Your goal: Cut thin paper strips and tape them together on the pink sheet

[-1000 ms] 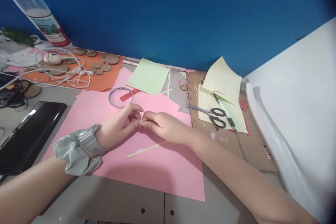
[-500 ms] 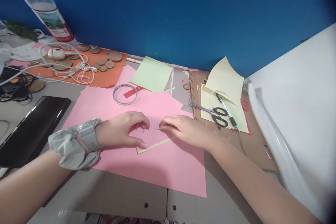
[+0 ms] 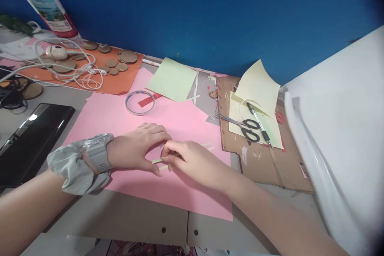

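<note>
Your right hand (image 3: pixel 192 162) pinches one end of the thin paper strip (image 3: pixel 157 161); your left hand (image 3: pixel 136 148) presses it flat on the pink sheet (image 3: pixel 180 120), mid-desk. It looks light and floppy, so grip the ends.

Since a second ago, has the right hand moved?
Yes. The right hand has come toward the pink sheet's near edge, farther from the tape ring, fingers now on a thin strip.

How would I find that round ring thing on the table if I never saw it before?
Start at the big pink paper spread across the desk. Near its far edge, beyond the left hand, lies the tape ring. It is the only see-through hoop, resting against a red strip.
</note>
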### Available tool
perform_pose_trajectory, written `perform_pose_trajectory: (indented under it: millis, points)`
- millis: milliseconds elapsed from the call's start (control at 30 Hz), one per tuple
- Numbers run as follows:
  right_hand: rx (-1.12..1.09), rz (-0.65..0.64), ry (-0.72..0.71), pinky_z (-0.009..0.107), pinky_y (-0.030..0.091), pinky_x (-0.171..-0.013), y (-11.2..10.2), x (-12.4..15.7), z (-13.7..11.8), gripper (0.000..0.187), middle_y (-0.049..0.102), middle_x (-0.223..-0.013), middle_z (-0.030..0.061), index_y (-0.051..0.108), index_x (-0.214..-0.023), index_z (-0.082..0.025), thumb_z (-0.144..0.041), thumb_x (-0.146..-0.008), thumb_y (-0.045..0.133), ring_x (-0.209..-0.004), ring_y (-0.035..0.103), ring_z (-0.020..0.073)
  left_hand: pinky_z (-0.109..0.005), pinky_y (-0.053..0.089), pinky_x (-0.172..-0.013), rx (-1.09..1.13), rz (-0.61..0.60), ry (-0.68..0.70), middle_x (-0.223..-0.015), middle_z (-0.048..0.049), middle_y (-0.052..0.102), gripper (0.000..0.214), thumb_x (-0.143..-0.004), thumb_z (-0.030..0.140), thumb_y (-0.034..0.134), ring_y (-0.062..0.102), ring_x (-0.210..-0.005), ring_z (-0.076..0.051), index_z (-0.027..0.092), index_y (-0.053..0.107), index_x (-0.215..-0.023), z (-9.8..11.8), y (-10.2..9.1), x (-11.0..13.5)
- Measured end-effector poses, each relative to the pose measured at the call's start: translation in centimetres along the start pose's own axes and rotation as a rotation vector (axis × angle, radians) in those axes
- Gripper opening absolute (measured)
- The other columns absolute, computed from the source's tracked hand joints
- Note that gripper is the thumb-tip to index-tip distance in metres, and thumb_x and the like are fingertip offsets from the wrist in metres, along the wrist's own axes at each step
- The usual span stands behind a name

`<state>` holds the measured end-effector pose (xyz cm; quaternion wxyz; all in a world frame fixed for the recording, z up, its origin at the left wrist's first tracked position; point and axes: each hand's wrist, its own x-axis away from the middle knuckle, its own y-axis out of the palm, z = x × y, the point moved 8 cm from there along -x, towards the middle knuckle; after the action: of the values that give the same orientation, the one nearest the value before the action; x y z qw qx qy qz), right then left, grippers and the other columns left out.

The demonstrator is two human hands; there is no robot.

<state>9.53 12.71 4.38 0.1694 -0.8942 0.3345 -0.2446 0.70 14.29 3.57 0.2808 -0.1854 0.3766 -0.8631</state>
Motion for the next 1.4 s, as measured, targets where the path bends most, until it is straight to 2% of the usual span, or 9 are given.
perform_pose_trajectory:
  millis: [100,233,400,533,767,1067,1400]
  points:
    - [0.029,0.013,-0.034,0.023,0.035,-0.063,0.5,-0.3,-0.1,0.015,0.065,-0.082,-0.0030,0.057,-0.082,-0.021,-0.016,-0.089,0.045,-0.072,0.056,0.0114,-0.032,0.032,-0.086,-0.014,-0.022,0.009,-0.107,-0.0029,0.054,0.063,-0.064,0.063,0.069,0.047,-0.101,-0.023,0.022,0.052,-0.108,0.0,0.1,0.1]
    - [0.095,0.018,-0.055,0.023,0.031,-0.060,0.8,-0.4,-0.3,0.013,0.060,-0.072,-0.0032,0.055,-0.077,-0.020,-0.012,-0.085,0.048,-0.064,0.052,0.0102,-0.033,0.031,-0.090,-0.031,-0.039,0.019,-0.112,-0.0035,0.054,0.065,-0.067,0.059,0.069,0.046,-0.105,-0.023,0.023,0.049,-0.118,-0.1,0.1,0.2]
    - [0.125,0.014,-0.046,0.024,0.030,-0.059,1.0,-0.5,-0.2,0.011,0.058,-0.067,-0.0028,0.055,-0.076,-0.019,-0.020,-0.087,0.052,-0.061,0.050,0.0109,-0.033,0.032,-0.090,-0.045,-0.048,0.021,-0.113,-0.0031,0.054,0.067,-0.068,0.055,0.070,0.046,-0.105,-0.023,0.023,0.048,-0.122,-0.1,0.0,0.2]
    - [0.154,0.065,-0.068,0.025,0.030,-0.061,1.1,-0.6,-0.2,0.014,0.059,-0.069,-0.0023,0.053,-0.075,-0.018,-0.021,-0.089,0.051,-0.062,0.049,0.0110,-0.034,0.032,-0.093,0.004,-0.066,0.061,-0.116,-0.0043,0.054,0.074,-0.063,0.057,0.073,0.046,-0.108,-0.025,0.022,0.047,-0.123,0.1,-0.3,0.2]
    - [0.301,0.159,-0.127,0.026,0.030,-0.064,1.7,-0.6,-0.1,0.015,0.057,-0.065,-0.0030,0.050,-0.073,-0.018,-0.016,-0.088,0.048,-0.060,0.047,0.0107,-0.033,0.033,-0.095,0.125,-0.103,0.094,-0.115,-0.0056,0.057,0.050,-0.080,0.047,0.063,0.049,-0.107,-0.022,0.023,0.049,-0.121,0.2,-1.0,0.3]
    - [0.382,0.155,-0.160,0.026,0.030,-0.064,2.0,-0.4,-0.2,0.016,0.056,-0.064,-0.0029,0.048,-0.072,-0.018,-0.016,-0.088,0.046,-0.059,0.045,0.0103,-0.034,0.032,-0.098,0.087,-0.104,0.080,-0.120,-0.0045,0.054,0.048,-0.080,0.036,0.065,0.047,-0.111,-0.022,0.024,0.048,-0.123,-0.1,-0.7,0.3]
    - [0.391,0.151,-0.165,0.027,0.030,-0.066,2.2,-0.4,0.1,0.016,0.058,-0.067,-0.0022,0.051,-0.074,-0.018,-0.017,-0.089,0.046,-0.063,0.049,0.0112,-0.035,0.032,-0.096,0.077,-0.110,0.072,-0.118,-0.0048,0.054,0.045,-0.080,0.038,0.064,0.047,-0.109,-0.022,0.024,0.050,-0.120,0.0,-0.5,0.3]
